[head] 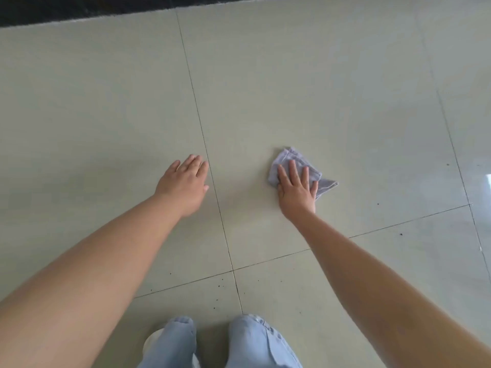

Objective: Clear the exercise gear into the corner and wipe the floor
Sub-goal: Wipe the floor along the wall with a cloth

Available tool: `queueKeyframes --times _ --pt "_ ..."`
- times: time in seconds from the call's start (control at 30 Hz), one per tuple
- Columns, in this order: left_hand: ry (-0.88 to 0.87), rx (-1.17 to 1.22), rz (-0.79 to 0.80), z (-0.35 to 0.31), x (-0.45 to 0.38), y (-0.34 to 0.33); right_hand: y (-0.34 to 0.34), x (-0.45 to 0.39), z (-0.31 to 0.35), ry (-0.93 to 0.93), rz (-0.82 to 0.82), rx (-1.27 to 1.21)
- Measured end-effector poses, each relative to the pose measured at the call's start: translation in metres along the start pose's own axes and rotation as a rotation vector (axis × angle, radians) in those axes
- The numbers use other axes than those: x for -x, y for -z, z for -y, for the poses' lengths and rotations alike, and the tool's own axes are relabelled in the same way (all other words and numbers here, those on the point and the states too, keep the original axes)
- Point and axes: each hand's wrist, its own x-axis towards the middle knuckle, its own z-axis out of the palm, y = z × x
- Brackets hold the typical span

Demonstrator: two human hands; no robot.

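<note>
A crumpled grey cloth (292,158) lies on the pale tiled floor (332,88) right of centre. My right hand (296,188) presses flat on the cloth with straight, spread fingers, covering its near part. My left hand (186,181) reaches out over the floor left of a tile joint, fingers straight and relaxed, holding nothing. No exercise gear is in view.
A dark strip (106,9) runs along the far edge of the floor. Small dark specks (219,285) dot the tiles near my knees. My legs in light blue jeans (255,343) and a white shoe (151,341) are at the bottom edge.
</note>
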Motion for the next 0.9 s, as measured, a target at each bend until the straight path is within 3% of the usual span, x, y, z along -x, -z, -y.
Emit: queueKeyframes --times 0.17,0.2,0.3,0.4,0.53,0.6,0.73,0.8,0.9 --pt "0.019 0.066 -0.046 -0.013 -0.037 -0.014 -0.055 0.058 0.012 0.291 0.055 0.1" --pt "0.024 0.08 -0.055 -0.016 -0.04 -0.019 -0.058 0.068 0.001 0.279 0.078 0.089" --pt "0.038 0.136 -0.078 -0.02 -0.043 -0.035 -0.054 0.072 -0.054 0.053 0.06 0.095" --pt "0.029 0.156 -0.094 -0.021 -0.043 -0.038 -0.028 0.047 -0.095 -0.257 -0.071 -0.107" --pt "0.028 0.138 -0.093 -0.018 -0.046 -0.04 0.017 -0.021 -0.075 -0.432 -0.184 -0.274" --pt "0.013 0.166 -0.089 -0.015 -0.049 -0.04 0.028 -0.054 -0.04 -0.335 -0.168 -0.237" --pt "-0.074 0.34 -0.167 0.004 -0.049 -0.035 0.02 -0.064 0.047 0.078 -0.069 -0.011" --pt "-0.027 0.391 -0.301 0.021 -0.047 -0.031 0.004 -0.046 0.076 0.258 -0.003 0.141" --pt "0.107 0.319 -0.29 0.054 -0.052 -0.023 -0.027 -0.01 0.084 0.534 0.079 0.322"
